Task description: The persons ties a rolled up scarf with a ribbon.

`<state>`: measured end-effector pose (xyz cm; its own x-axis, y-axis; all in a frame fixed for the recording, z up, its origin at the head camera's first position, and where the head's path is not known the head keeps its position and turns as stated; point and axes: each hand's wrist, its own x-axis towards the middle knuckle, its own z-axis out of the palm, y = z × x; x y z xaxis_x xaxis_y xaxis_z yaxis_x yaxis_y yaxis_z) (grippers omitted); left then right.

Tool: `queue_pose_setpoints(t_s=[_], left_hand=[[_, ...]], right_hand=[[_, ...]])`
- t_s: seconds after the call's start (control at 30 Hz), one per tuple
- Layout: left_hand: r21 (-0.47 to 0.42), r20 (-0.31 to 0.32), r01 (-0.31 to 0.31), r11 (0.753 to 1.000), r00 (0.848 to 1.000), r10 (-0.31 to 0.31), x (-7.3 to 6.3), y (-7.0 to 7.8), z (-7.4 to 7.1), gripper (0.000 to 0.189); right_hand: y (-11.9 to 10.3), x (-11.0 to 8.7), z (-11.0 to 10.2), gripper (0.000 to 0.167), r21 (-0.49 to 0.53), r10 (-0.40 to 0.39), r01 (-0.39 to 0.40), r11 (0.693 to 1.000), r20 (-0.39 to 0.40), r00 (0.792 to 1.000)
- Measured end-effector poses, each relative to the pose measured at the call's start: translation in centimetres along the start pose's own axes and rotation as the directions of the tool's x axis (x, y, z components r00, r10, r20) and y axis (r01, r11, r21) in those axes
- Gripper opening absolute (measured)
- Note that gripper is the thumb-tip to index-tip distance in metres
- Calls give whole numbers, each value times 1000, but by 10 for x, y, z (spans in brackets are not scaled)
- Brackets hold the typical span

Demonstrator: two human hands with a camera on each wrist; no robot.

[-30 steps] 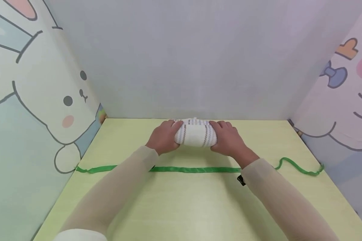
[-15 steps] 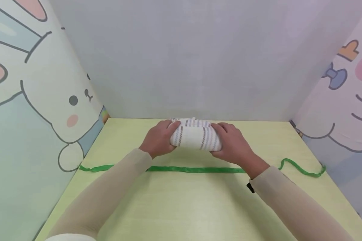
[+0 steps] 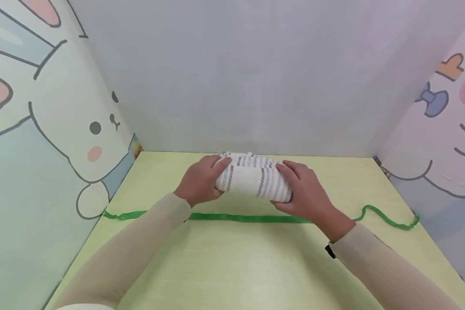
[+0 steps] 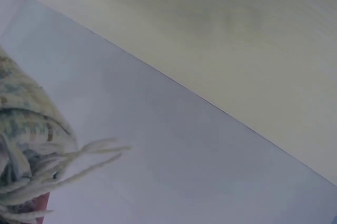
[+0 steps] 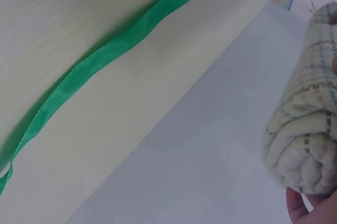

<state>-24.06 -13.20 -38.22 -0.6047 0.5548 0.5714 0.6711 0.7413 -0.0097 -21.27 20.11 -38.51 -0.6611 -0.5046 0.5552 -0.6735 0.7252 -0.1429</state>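
Observation:
A rolled-up fringed cloth [image 3: 246,178], white with brown and bluish stripes, is held up above the table between my two hands. My left hand [image 3: 201,178] grips its left end, thumb along the top. At the other end my right hand [image 3: 306,189] grips it, and this end sits a little lower and nearer to me. Loose yarn threads hang off the cloth [image 4: 37,129] in the left wrist view. The right wrist view shows the spiral end of the cloth [image 5: 305,145], with fingertips [image 5: 296,205] of the hand beneath it.
Across the pale yellow table [image 3: 224,262] lies a green ribbon [image 3: 252,218], wavy at its right end. A grey wall [image 3: 252,77] stands behind the table. Side panels carry cartoon drawings, a rabbit [image 3: 69,116] at the left among them.
The right hand has moved right and toward me, the left slightly left. More of the roll shows between them, and its right end has dipped. Both hands keep their grip.

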Motion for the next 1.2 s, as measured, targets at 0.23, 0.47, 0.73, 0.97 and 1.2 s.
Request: queue_pose_setpoints(t_s=[0.23, 0.47, 0.73, 0.97, 1.2], left_hand=[[17, -48, -71, 997, 996, 71, -5, -2, -7, 71], [-2, -99, -102, 995, 990, 101, -10, -6, -13, 74], [-32, -142, -148, 989, 980, 142, -18, -12, -19, 82], [-72, -187, -192, 979, 966, 176, -24, -14, -17, 86], [-104, -208, -217, 971, 959, 192, -26, -12, -17, 86]], right_hand=[[-10, -10, -1, 92, -19, -77, 75, 997, -99, 992], [-11, -18, -10, 84, -25, -152, 150, 988, -141, 978], [3, -19, -20, 80, 38, -377, 390, 920, -190, 907], [11, -17, -24, 78, 71, -491, 521, 851, -246, 836], [6, -14, -27, 75, 62, -523, 562, 825, -297, 799]])
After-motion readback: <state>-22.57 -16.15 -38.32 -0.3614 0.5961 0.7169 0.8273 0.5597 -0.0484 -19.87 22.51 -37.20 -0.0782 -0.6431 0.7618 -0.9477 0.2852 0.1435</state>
